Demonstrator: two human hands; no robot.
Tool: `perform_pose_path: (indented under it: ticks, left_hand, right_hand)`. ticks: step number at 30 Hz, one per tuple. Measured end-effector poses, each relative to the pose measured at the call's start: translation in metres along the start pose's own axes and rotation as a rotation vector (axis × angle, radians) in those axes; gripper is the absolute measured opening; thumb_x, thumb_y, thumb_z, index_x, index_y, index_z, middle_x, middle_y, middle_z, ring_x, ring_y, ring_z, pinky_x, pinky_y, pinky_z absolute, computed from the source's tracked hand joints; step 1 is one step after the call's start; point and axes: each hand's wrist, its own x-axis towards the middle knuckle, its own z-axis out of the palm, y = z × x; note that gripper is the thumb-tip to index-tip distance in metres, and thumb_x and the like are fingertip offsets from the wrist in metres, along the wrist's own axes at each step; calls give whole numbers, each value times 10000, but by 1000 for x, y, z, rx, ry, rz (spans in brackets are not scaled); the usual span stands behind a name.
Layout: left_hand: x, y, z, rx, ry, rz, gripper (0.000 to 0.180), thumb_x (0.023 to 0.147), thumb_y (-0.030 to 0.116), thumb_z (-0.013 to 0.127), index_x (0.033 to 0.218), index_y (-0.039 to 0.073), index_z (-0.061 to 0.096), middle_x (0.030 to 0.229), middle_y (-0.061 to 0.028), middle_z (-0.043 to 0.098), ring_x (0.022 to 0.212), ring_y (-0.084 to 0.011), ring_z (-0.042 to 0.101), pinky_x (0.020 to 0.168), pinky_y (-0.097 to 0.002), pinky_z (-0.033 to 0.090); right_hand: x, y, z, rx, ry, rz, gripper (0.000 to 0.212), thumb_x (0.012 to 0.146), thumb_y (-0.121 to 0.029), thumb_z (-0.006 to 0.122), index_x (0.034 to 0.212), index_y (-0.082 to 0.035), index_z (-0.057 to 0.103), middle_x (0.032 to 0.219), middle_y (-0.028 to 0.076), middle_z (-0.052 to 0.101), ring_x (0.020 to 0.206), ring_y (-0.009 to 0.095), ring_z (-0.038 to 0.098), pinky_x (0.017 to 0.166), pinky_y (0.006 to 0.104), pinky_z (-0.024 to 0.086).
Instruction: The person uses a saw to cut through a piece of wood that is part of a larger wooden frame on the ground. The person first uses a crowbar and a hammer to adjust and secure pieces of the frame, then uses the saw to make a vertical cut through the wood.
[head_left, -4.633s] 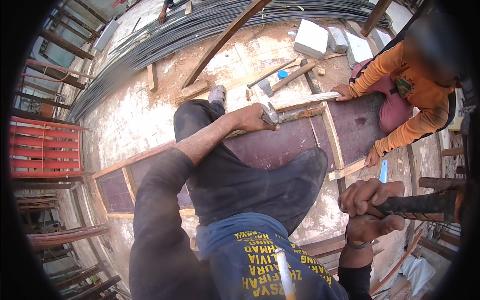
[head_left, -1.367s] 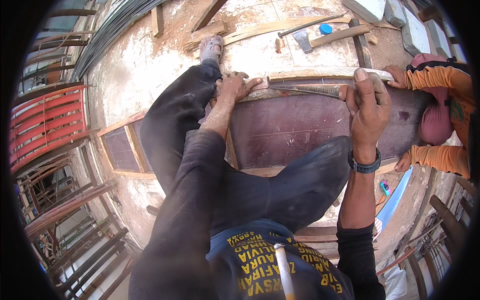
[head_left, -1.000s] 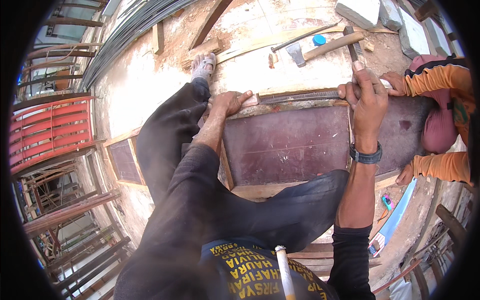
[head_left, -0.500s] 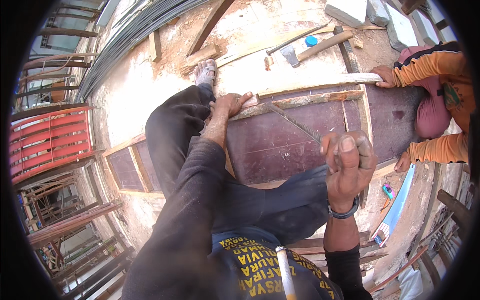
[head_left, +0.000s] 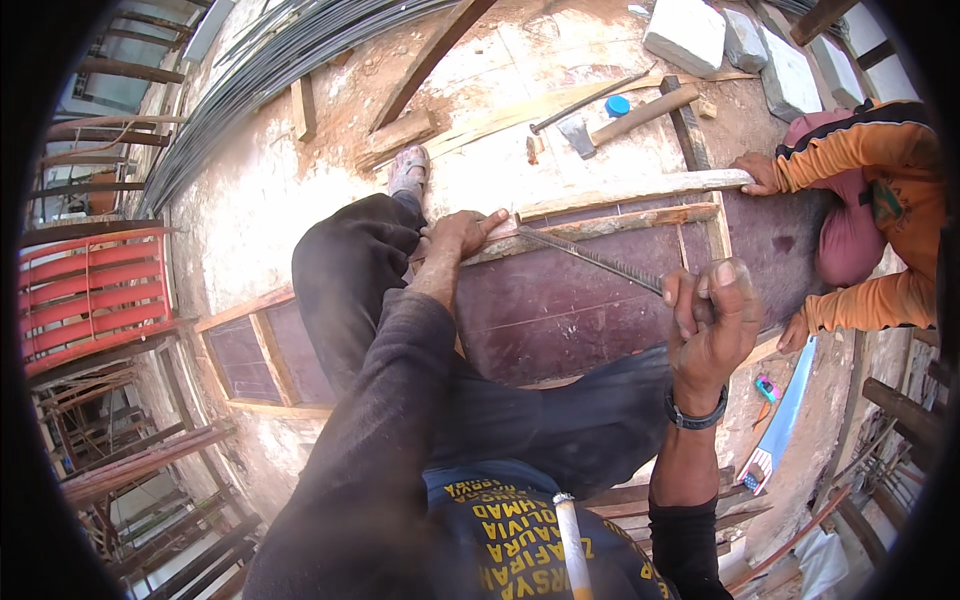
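My right hand [head_left: 712, 325] is closed round the near end of a ribbed steel bar [head_left: 600, 264], held out in front of my right knee. The bar slants away to the left; its narrow far end meets a small wooden piece [head_left: 507, 226] at the far side of a timber frame [head_left: 640, 220]. Beside that end, my left hand [head_left: 458, 236] grips the wooden piece, its thumb stretched along it and its other fingers partly hidden. Under the bar lies a dark red-brown panel [head_left: 570, 320] edged by the frame's battens.
On the right a co-worker's hand [head_left: 757, 175] holds the far batten, the other near a blue-bladed handsaw [head_left: 785, 410]. Beyond lie a hatchet [head_left: 630, 118], a blue cap [head_left: 617, 105] and pale blocks [head_left: 687, 38]. Long steel rods [head_left: 270, 70] stretch across the far left.
The bar's far end has shifted left and nearer, onto the wooden piece. My right hand has moved slightly right. My left hand keeps its hold, and the view has shifted a little.
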Motion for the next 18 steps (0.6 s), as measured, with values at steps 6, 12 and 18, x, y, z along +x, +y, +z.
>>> perform_pose_path:
  ticks: [6,12,18]
  left_hand:
    - [15,-22,8,33,94,33,929,859,907,372,1314,169,706,1341,-181,668,1318,-392,570,1140,-729,219]
    - [-8,-2,-5,57,26,12,820,955,798,335,1367,172,667,1426,-166,616,1391,-395,500,1156,-659,227]
    - [-5,-9,-7,49,4,18,824,955,788,360,1349,136,674,1402,-188,627,1375,-412,511,1162,-647,241]
  right_hand:
    - [7,12,1,-116,-30,-129,218,1001,-179,620,856,-23,580,802,49,500,551,134,477,537,279,436]
    - [13,10,11,-53,-52,-45,276,1026,-238,582,825,-54,539,668,-8,363,474,91,300,601,298,425]
    - [24,7,17,-54,-82,21,213,1014,-184,609,886,-17,580,783,29,469,527,109,425,596,289,469]
